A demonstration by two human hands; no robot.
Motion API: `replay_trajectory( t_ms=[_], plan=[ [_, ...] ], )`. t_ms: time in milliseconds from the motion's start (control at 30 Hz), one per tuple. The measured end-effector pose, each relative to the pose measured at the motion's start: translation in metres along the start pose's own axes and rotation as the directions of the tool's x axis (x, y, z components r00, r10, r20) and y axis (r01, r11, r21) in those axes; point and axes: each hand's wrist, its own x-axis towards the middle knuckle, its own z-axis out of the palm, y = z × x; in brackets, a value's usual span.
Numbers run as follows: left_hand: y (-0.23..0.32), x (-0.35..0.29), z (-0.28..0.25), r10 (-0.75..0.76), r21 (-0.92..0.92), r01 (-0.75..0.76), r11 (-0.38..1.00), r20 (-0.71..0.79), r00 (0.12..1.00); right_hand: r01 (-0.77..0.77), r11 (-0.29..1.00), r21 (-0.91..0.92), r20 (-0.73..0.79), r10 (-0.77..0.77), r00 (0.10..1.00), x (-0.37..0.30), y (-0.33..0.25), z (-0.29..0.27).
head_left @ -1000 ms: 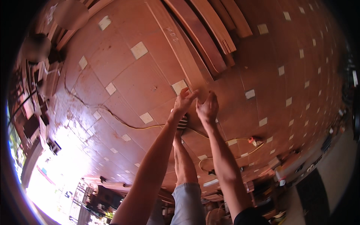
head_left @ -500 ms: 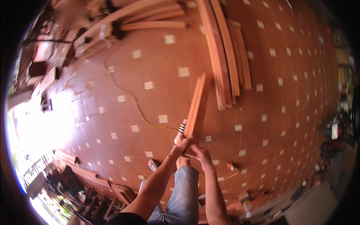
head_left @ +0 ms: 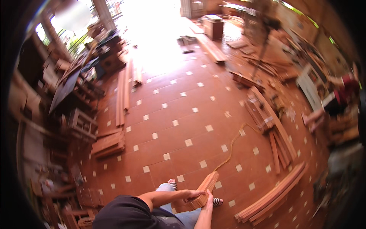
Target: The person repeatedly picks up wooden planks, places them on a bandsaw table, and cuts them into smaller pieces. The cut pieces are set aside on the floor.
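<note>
A reddish-brown length of wood (head_left: 209,182) is held in front of my body, its far end pointing away and slightly right. My left hand (head_left: 190,195) is closed around its left side. On its right side, my right hand (head_left: 208,198) grips it close to the near end. The fingers of both hands are partly hidden by the wood and by each other. Below, my striped sandals show on the tiled floor (head_left: 179,137), one on either side of the piece.
Stacked boards (head_left: 272,194) lie at the near right, with more planks (head_left: 274,126) beyond. A yellow cord (head_left: 230,149) crosses the floor. Timber (head_left: 121,95) and a wooden frame (head_left: 82,124) line the left. Another person (head_left: 337,97) is at the far right.
My view has swung left toward the bright opening, and my body has turned with it. The wood stays in both hands and now sits lower in view, close to my legs.
</note>
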Motion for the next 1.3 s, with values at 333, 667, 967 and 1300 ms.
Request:
replay_trajectory(
  t_ms=[333, 667, 967, 1300],
  plan=[
    [-0.255, -0.076, -0.348, 0.262, -0.1, -0.494, 0.864, -0.748, 0.61, 0.124, 0.787, -0.604, 0.146, -0.044, 0.988, -0.042, -0.088, 0.211],
    [-0.53, -0.089, -0.365, -0.521, -0.743, -0.238, 0.626, -0.625, 0.581, 0.207, 0.384, -0.9, 0.279, 0.141, 0.95, -0.042, -0.166, 0.416],
    [-0.456, -0.124, -0.36, -0.641, -0.982, -0.19, 0.009, -0.151, 0.752, -0.136, 0.493, -0.86, 0.121, 0.455, 0.882, -0.006, -0.203, 0.648],
    [-0.496, -0.088, -0.687, -0.439, -0.8, -0.444, 0.404, -0.596, 0.673, 0.148, -0.199, -0.969, 0.174, -0.12, 0.977, 0.121, -0.118, 1.03]
  ],
)
